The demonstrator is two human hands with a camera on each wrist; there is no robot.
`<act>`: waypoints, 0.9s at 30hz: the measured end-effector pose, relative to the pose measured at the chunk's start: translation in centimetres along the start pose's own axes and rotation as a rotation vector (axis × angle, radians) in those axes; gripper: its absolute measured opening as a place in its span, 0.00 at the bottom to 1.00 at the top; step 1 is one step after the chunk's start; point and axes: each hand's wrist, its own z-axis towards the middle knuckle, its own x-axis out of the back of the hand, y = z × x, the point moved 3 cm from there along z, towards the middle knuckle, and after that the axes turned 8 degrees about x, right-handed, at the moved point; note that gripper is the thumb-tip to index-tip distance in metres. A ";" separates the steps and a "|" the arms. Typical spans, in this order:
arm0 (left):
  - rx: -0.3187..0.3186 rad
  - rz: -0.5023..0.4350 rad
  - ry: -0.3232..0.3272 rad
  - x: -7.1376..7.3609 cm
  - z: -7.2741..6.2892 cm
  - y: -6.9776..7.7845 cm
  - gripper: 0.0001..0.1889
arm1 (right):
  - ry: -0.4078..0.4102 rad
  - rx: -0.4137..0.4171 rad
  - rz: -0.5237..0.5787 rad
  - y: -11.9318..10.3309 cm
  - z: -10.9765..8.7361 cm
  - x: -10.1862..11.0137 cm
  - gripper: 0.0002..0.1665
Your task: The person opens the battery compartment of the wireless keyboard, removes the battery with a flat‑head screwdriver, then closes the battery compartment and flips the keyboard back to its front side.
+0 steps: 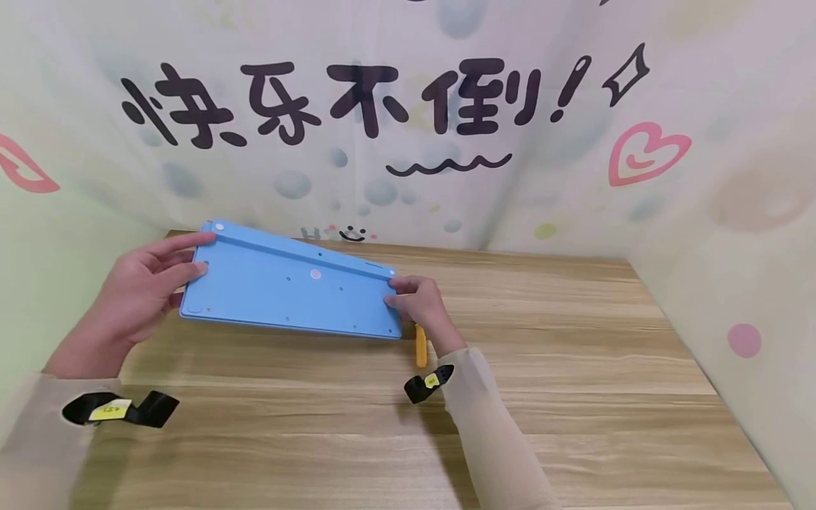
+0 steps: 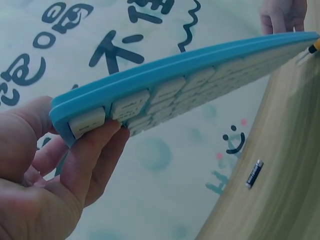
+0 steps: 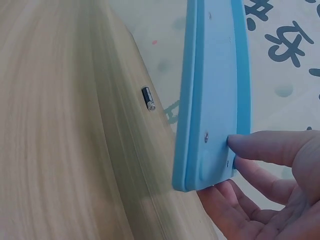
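A light-blue keyboard (image 1: 299, 290) is held up off the table, its screw-dotted underside facing the head camera. White keys (image 2: 132, 107) show on its other face in the left wrist view. My left hand (image 1: 143, 287) grips one short end, thumb on one face and fingers on the other. At the opposite end my right hand (image 1: 417, 301) pinches the edge between thumb and fingers. Just below the right hand lies a screwdriver with an orange handle (image 1: 421, 346); the left wrist view shows a bit of its metal shaft.
A small dark battery (image 2: 254, 174) lies on the wooden table (image 1: 574, 397) near its back edge, hidden behind the keyboard in the head view. A printed cloth (image 1: 408, 205) with black characters hangs behind the table and along its sides.
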 end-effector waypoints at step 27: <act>0.052 0.058 0.058 -0.2 -1.3 4.7 0.24 | -0.191 0.365 -0.169 -3.1 -1.8 -1.9 0.17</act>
